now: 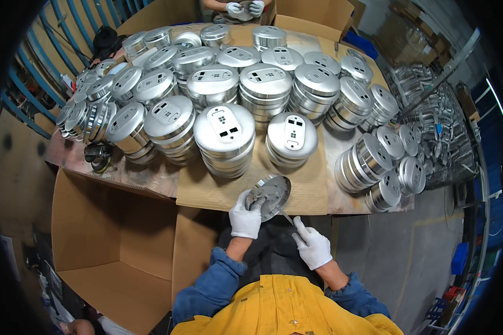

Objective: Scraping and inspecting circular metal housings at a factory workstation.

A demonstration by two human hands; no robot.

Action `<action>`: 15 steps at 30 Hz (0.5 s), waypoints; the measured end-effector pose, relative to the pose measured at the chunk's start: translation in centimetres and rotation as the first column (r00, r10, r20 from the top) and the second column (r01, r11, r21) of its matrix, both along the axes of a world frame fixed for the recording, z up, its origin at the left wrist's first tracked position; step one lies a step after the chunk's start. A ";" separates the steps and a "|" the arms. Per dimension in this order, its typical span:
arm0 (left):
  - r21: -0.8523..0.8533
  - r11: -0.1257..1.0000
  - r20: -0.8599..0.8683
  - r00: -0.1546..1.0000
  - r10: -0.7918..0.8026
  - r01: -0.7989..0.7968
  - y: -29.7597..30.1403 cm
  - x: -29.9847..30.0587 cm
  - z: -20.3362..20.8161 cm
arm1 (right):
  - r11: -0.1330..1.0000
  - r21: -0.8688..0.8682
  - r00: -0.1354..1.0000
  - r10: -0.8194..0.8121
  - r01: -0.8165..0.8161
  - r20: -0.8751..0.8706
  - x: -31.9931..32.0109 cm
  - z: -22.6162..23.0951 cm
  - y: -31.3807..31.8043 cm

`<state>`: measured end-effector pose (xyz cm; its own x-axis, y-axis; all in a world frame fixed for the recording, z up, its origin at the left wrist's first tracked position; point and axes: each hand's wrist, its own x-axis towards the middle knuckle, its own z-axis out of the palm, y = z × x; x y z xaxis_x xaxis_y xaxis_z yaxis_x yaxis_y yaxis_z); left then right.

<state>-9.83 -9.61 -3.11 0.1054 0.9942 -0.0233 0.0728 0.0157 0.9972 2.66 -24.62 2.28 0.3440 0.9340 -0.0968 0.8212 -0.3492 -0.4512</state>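
Note:
My left hand [245,216], in a white glove, grips a round metal cover [276,191] at the table's front edge. The cover is tilted, with its hollow underside and raised inner posts facing up. My right hand [314,247], also gloved, is closed on a thin, flat, file-like tool [285,216]. The tool's far end meets the cover's near rim; whether it presses on the edge or the inside I cannot tell. Just beyond stand two stacks of silver covers, a taller one [224,123] and a shorter one [292,134], their slotted tops facing up.
Many more stacks of covers crowd the cardboard-topped table [207,192]. An open cardboard box [145,234] stands at the near left. Metal parts fill a wire basket [441,134] at right. Across the table, another person's gloved hands [245,8] hold a part.

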 end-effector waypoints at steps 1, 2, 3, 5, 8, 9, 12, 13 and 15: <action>-0.019 0.999 0.015 0.999 -0.028 0.028 0.1 -0.3 0.2 | 1.000 -0.001 1.000 -0.003 0.003 -0.003 0.0 -0.1 -0.2; 0.021 0.999 -0.093 0.995 -0.024 0.026 0.5 -0.6 0.3 | 1.000 0.011 1.000 -0.014 0.015 -0.023 0.0 -0.4 -0.3; 0.016 1.000 -0.096 0.995 -0.024 0.026 0.5 -0.7 0.5 | 0.999 -0.001 0.999 -0.036 0.036 -0.039 0.0 -0.5 -0.5; 0.018 1.000 -0.262 0.965 -0.018 0.024 0.8 -0.8 0.9 | 0.999 0.008 0.999 -0.034 0.034 -0.036 -0.1 -0.8 -1.1; 0.025 0.999 -0.508 0.861 -0.010 0.026 1.3 -1.0 1.6 | 0.999 -0.009 0.999 -0.042 0.042 -0.018 -0.2 -0.9 -1.7; 0.001 1.000 -0.580 0.814 -0.015 0.019 1.4 -1.0 1.7 | 0.998 -0.047 0.999 -0.046 0.046 0.001 -0.2 -0.8 -1.8; 0.074 0.997 -0.582 0.812 0.024 0.023 1.2 -0.7 1.9 | 0.991 0.081 0.992 -0.100 0.107 -0.082 0.2 -0.1 -1.5; 0.094 0.994 -0.621 0.783 0.021 0.047 1.2 -0.6 1.8 | 0.986 0.089 0.983 -0.128 0.140 -0.129 0.5 0.3 -1.2; 0.116 0.991 -0.571 0.821 0.017 0.060 1.3 -0.5 1.7 | 0.993 0.082 0.992 -0.078 0.086 -0.098 1.1 1.4 -0.6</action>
